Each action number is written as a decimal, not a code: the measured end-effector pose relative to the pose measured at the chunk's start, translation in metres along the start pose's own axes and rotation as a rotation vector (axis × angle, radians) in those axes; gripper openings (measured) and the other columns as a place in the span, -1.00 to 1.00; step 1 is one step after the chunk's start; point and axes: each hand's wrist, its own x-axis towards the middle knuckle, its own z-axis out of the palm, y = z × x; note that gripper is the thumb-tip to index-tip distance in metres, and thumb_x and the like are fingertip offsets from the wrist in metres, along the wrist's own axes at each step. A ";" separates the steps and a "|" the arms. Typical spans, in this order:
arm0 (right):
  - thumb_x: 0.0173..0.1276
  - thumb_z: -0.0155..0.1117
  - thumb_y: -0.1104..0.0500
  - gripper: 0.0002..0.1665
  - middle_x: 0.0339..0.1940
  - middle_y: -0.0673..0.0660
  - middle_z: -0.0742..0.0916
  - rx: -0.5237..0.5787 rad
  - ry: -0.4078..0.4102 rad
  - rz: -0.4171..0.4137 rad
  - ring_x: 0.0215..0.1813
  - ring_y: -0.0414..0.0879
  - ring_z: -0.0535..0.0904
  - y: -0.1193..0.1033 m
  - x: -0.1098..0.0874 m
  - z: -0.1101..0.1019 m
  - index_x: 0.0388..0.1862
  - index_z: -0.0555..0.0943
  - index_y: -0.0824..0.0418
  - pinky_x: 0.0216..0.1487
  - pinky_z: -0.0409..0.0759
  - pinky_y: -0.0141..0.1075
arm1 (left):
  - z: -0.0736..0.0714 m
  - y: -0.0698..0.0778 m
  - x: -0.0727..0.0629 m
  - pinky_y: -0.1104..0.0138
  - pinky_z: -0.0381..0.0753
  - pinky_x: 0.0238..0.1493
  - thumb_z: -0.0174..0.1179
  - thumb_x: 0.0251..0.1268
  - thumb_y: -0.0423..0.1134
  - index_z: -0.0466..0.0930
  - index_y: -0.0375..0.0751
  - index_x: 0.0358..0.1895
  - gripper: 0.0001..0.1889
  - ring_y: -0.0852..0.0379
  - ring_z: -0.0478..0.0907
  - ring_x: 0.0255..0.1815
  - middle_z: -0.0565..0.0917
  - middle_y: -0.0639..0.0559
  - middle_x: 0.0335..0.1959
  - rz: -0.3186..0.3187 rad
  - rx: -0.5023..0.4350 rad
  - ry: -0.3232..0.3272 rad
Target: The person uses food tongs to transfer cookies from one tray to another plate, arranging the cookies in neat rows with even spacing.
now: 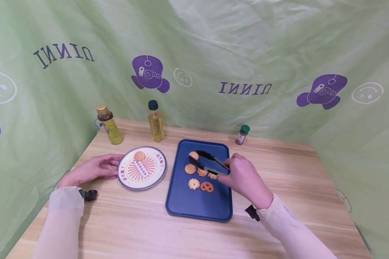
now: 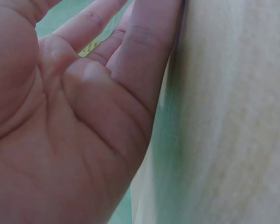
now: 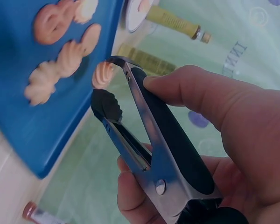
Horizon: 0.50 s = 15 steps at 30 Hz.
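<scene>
My right hand (image 1: 246,180) grips black-and-silver tongs (image 3: 154,135), thumb along one arm and fingers beneath the other. In the head view the spread tong tips reach a swirled cookie (image 1: 193,155) near the back of the blue tray (image 1: 197,208); whether they touch it I cannot tell. Nearer the front lie a round flat cookie (image 1: 190,169), another swirled one (image 1: 202,172), a pretzel-shaped cookie (image 1: 206,186) and a flower-shaped cookie (image 1: 193,183). My left hand (image 1: 95,168) touches the left rim of a white plate (image 1: 155,172), fingers fairly straight. A swirled cookie (image 1: 139,155) sits on that plate.
Behind the plate stand a gold-capped bottle (image 1: 111,127) and a dark-capped oil bottle (image 1: 156,124). A small green-capped jar (image 1: 242,135) is behind the tray to the right. Green printed cloth (image 1: 214,54) hangs around the wooden table (image 1: 295,172).
</scene>
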 end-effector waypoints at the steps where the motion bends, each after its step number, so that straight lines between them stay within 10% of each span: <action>1: 0.25 0.62 0.13 -0.68 -0.31 0.17 0.67 -0.003 0.006 -0.018 -0.40 -0.06 0.51 -0.003 0.002 0.001 -0.16 0.82 0.35 -0.46 0.53 -0.33 | 0.000 0.000 0.000 0.32 0.90 0.19 0.44 0.53 -0.37 0.21 -0.41 0.75 -0.15 0.30 0.74 0.14 0.59 -0.35 0.39 0.002 0.001 -0.002; 15: 0.27 0.62 0.13 -0.75 -0.35 0.09 0.65 0.026 0.002 -0.150 -0.28 -0.02 0.49 -0.059 0.026 0.023 -0.19 0.85 0.29 -0.31 0.54 -0.26 | 0.000 0.002 0.000 0.29 0.90 0.20 0.42 0.54 -0.38 0.18 -0.43 0.75 -0.15 0.27 0.77 0.15 0.60 -0.37 0.40 0.010 -0.003 -0.019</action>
